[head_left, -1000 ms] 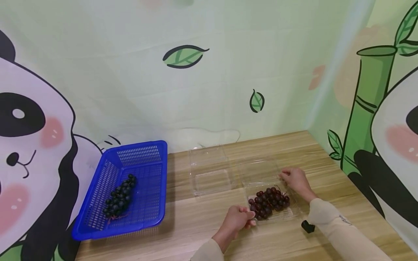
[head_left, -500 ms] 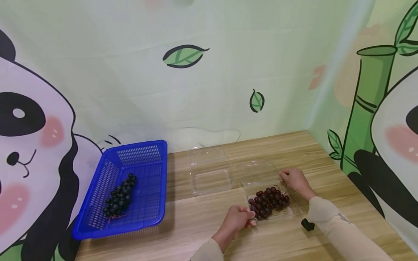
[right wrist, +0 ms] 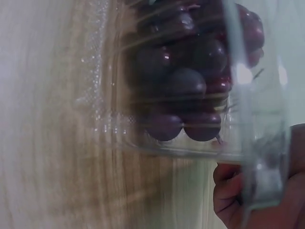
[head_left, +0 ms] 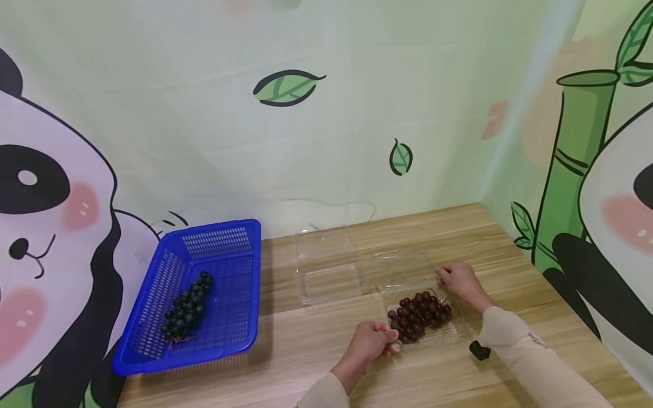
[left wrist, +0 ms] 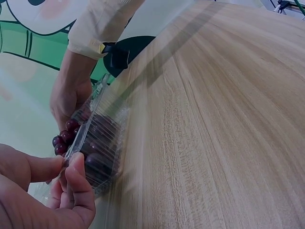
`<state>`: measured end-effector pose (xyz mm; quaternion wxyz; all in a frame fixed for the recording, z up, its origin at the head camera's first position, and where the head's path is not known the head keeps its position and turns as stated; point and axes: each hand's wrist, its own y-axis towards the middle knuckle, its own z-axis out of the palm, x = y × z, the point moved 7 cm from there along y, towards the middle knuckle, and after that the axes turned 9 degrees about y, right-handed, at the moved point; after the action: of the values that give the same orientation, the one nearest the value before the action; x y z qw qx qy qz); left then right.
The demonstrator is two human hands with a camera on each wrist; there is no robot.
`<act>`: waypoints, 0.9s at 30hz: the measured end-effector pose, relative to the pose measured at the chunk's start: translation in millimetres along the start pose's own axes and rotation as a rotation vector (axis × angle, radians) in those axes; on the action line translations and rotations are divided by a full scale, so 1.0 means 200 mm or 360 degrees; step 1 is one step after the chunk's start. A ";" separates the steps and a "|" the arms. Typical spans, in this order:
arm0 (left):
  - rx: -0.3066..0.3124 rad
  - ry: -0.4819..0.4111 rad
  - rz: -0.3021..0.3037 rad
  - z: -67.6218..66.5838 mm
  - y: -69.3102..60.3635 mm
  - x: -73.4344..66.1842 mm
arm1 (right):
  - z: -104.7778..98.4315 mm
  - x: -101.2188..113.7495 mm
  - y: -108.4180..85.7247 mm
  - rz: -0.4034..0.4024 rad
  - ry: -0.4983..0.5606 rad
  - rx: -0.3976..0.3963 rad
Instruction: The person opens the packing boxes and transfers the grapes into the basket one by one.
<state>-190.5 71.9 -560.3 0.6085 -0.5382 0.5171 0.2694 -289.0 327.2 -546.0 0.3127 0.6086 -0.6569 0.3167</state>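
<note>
A clear plastic clamshell box lies on the wooden table with its lid folded back toward the wall. Dark red grapes on their stem fill its base. My left hand pinches the box's near left rim between thumb and fingers; the left wrist view shows this pinch closely. At the far right corner, near the hinge, my right hand grips the rim with bent fingers. In the right wrist view, the plastic wall partly covers those fingers.
Another clear clamshell box, opened flat, lies to the left. Farther left stands a blue plastic basket with a bunch of black grapes inside. A printed cloth wall bounds the table behind. A small black piece sits by the right sleeve.
The folded-back lid dips and shifts slightly, then sits a little farther left. Both hands and the red grapes stay in nearly the same place.
</note>
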 end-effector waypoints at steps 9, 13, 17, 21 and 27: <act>-0.0004 -0.0012 0.0002 0.00 0.00 0.00 | -0.04 -0.01 -0.02 0.0060 0.0043 -0.0042; -0.0003 -0.0013 -0.0007 0.00 0.00 0.00 | -0.06 0.01 -0.06 0.0077 0.0049 -0.0036; 0.0006 -0.0007 -0.0013 0.00 0.00 -0.01 | -0.09 0.04 -0.11 0.0055 0.0042 -0.0059; 0.0005 -0.0002 -0.0007 0.00 0.00 -0.01 | -0.11 0.07 -0.15 0.0060 0.0024 -0.0069; -0.0001 0.0006 -0.0009 0.00 0.00 -0.01 | -0.13 0.06 -0.20 0.0133 0.0027 -0.0059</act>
<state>-190.8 72.2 -559.1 0.6083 -0.5403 0.5165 0.2669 -249.0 337.4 -519.5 0.3160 0.5720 -0.6848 0.3225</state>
